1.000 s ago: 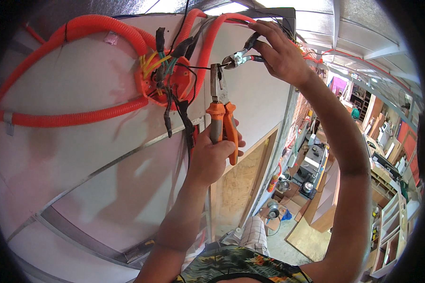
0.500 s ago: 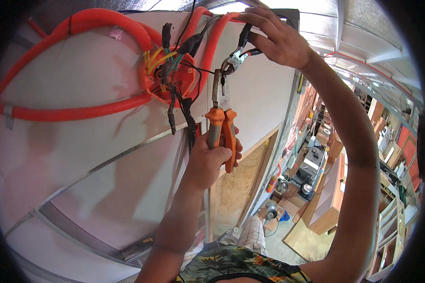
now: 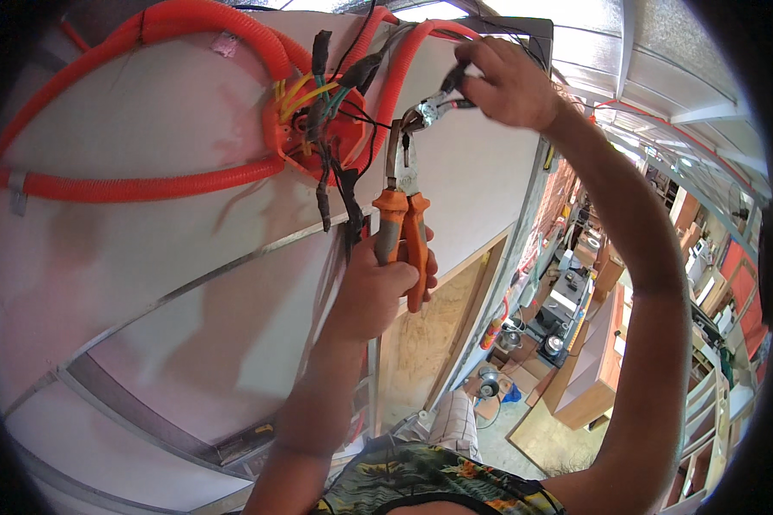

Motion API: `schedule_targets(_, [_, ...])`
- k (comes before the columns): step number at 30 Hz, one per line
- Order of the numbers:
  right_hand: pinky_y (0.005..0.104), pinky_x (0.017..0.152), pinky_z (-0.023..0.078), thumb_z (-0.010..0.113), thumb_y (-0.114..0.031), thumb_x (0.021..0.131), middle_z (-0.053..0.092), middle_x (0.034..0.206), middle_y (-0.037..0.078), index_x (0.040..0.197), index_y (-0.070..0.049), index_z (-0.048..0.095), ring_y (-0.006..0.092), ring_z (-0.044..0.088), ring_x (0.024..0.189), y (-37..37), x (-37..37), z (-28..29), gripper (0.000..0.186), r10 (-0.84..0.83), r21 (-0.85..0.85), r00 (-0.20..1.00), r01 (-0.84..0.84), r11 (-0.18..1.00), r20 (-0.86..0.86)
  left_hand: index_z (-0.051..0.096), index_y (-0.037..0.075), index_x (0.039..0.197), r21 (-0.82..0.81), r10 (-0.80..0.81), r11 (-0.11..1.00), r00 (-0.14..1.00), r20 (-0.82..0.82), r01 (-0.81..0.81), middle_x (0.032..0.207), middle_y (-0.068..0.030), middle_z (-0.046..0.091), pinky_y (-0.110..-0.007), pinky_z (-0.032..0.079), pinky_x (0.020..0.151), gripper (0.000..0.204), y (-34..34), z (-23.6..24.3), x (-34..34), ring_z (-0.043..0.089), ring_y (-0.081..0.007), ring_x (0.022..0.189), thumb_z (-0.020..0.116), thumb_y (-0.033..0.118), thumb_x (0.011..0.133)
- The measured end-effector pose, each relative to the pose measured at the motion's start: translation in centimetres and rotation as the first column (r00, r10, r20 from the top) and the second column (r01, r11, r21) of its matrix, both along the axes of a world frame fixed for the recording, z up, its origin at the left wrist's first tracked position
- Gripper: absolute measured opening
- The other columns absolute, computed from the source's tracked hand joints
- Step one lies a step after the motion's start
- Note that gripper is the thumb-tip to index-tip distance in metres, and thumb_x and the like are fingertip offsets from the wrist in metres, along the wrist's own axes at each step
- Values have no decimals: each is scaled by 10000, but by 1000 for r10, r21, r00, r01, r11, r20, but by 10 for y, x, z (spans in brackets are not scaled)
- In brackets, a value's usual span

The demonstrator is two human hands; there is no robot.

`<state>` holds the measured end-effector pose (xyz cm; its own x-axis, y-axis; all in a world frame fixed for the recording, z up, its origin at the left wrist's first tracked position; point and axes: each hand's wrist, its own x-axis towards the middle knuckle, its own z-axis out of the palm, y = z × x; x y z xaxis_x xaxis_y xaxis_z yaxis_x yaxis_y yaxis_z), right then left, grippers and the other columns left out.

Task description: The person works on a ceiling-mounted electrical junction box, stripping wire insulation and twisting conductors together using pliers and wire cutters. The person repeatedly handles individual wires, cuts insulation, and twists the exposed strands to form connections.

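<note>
My left hand (image 3: 374,290) grips combination pliers (image 3: 416,249) with orange and grey handles, jaws pointing up. Higher up and to the right, my right hand (image 3: 521,88) is closed around the dark handles of smaller pliers (image 3: 433,109). The two tools' jaws meet at the end of a black wire (image 3: 373,123); its exact hold in the jaws is hard to make out. That wire comes from an open orange junction box (image 3: 345,144) on the wall. Yellow and green wires and black-taped wire bundles (image 3: 350,202) stick out of the box.
Orange corrugated conduit (image 3: 155,189) loops into the box from the left and above. White wall panels (image 3: 464,172) with metal framing stand in front of me. Far below at right are a wooden cabinet (image 3: 594,369), a fan (image 3: 487,383) and a cluttered bench.
My right hand has come down slightly and turned, with the smaller pliers' handles tilting lower. The left hand and its pliers stay nearly still. The view has shifted a little.
</note>
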<state>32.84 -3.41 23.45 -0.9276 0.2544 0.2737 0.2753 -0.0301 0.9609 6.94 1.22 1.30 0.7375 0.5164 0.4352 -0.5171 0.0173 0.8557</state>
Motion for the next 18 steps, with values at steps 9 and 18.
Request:
schedule_targets(9, [497,815,549,609,14,801,520,1068,197,1100,-15,517,445,610,950,-50,-72,-182,314,-319,-367,330,-94,925,-889,551,3,1173,106,285,951,956,75,-291,889,-62,616,-301,506,669,334,-17,-12,51,588,-131,765,512,1,841])
schedule_targets(18, [487,987,504,718,-196,858,587,1316,165,1047,-130,571,332,599,1225,7,7,-46,249,73,191,989,-47,981,-131,563,-6,1262,104,97,991,990,-103,-87,926,-93,639,-372,561,718,509,-2,-1,-2,645,-201,814,445,-26,767])
